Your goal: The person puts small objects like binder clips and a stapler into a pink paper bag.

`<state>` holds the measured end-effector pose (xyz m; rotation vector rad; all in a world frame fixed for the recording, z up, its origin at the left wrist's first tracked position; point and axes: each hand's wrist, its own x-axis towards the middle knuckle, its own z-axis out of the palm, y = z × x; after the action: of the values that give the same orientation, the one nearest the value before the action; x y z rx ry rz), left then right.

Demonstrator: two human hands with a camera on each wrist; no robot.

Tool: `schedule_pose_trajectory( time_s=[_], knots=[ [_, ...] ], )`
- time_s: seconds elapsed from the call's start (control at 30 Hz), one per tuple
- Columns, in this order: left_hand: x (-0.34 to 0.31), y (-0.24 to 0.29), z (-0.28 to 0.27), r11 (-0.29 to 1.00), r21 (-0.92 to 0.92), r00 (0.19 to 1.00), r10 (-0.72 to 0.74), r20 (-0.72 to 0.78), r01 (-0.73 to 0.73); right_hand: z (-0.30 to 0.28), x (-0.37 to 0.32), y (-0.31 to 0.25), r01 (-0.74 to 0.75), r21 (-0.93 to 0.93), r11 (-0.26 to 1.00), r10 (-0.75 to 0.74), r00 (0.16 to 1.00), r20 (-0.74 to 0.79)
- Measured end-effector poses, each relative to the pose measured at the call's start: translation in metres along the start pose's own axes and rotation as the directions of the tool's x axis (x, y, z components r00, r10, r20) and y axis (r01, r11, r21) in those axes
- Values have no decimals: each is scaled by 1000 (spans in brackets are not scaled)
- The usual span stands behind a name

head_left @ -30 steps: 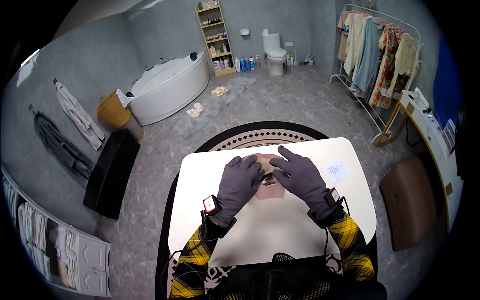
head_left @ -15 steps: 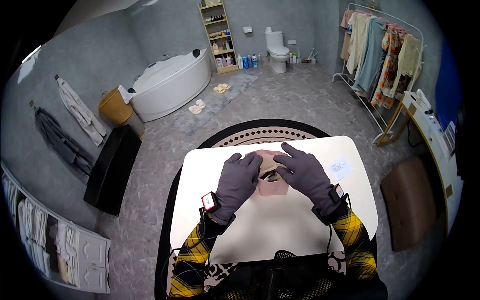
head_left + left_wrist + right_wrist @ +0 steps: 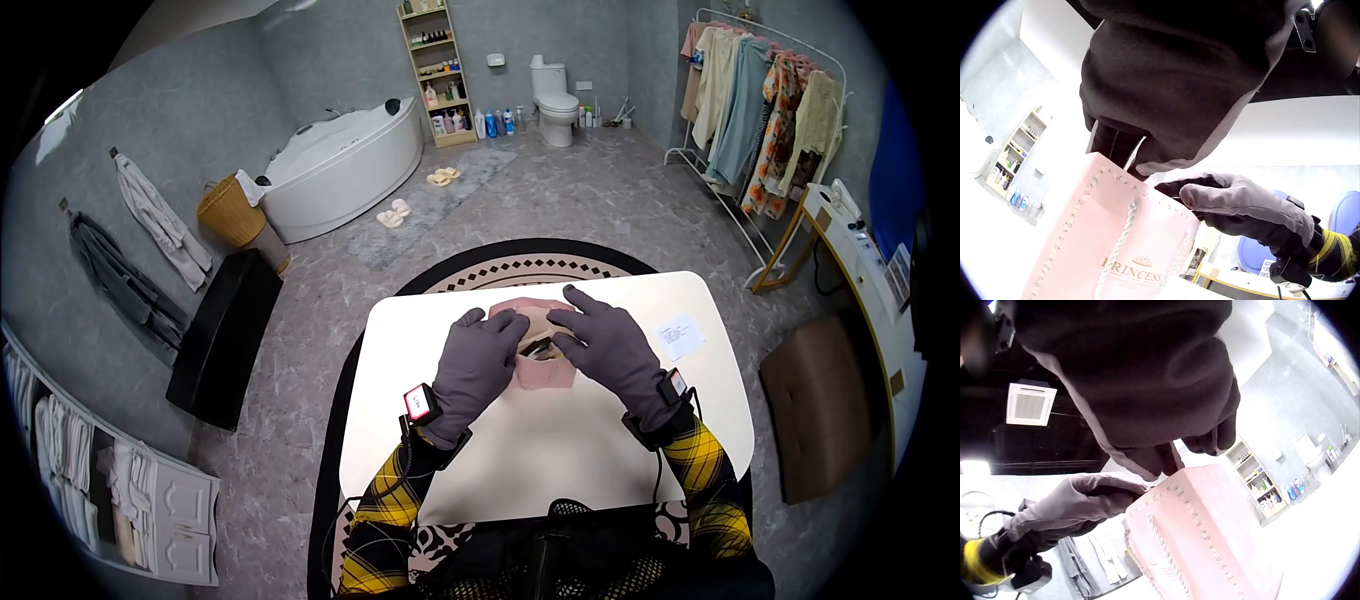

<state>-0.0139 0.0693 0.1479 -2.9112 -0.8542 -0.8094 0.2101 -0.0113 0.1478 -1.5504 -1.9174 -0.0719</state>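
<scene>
A pink paper gift bag (image 3: 1129, 231) with PRINCESS lettering and twisted white rope handles stands upright on the white table (image 3: 540, 450). Its mouth gapes between the two gloved hands. My left hand (image 3: 475, 350) pinches the bag's rim on the left side, fingertips dipping over the edge. On the opposite side my right hand (image 3: 610, 350) pinches the rim between thumb and fingers, with its index finger pointing away. Down inside the bag, something dark and shiny (image 3: 540, 350) shows in the head view; its kind is too small to make out.
A white paper sheet with print (image 3: 680, 338) lies on the table to the right of the bag. A brown chair (image 3: 820, 410) stands beyond the table's right edge, and a black bench (image 3: 225, 340) is off to the left. Cables run from both wrist cameras along the sleeves.
Both hands have drawn slightly apart at the rim since one second ago, and more of the bag's inside shows. Over the last half second they have stayed almost still.
</scene>
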Motion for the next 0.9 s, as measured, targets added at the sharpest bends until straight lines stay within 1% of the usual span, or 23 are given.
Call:
schedule_pose_trajectory(
  time_s=[0.23, 0.37, 0.5, 0.57, 0.67, 0.77, 0.83, 0.9],
  knots=[
    [-2, -1, 2, 1000, -4, 1000, 4, -26, -5, 4, -1, 2, 35, -17, 999, -35, 999, -20],
    [-1, -1, 2, 1000, -9, 998, 21, -59, -22, 3, 0, 2, 32, -2, 999, -32, 999, -19],
    [1, -1, 1, 999, -27, 998, 25, -56, -27, 3, -1, 3, 32, -9, 999, -32, 999, -28],
    [0, -4, 8, 997, -37, 986, 63, -151, -70, 3, -1, 3, 38, -9, 999, -38, 999, -30],
    [0, -5, 11, 996, -51, 982, 66, -176, -76, 0, -1, -3, 32, -9, 999, -32, 999, -13],
    [0, -5, 8, 996, -47, 988, 67, -142, -74, 2, -2, -4, 12, 23, 1000, -12, 1000, 13],
    [0, -5, 8, 997, -45, 989, 62, -136, -68, 4, -3, -2, 41, -7, 999, -41, 999, 0],
    [0, -6, 10, 997, -45, 990, 56, -128, -62, 4, -2, -2, 32, -9, 999, -32, 999, 14]
  ],
)
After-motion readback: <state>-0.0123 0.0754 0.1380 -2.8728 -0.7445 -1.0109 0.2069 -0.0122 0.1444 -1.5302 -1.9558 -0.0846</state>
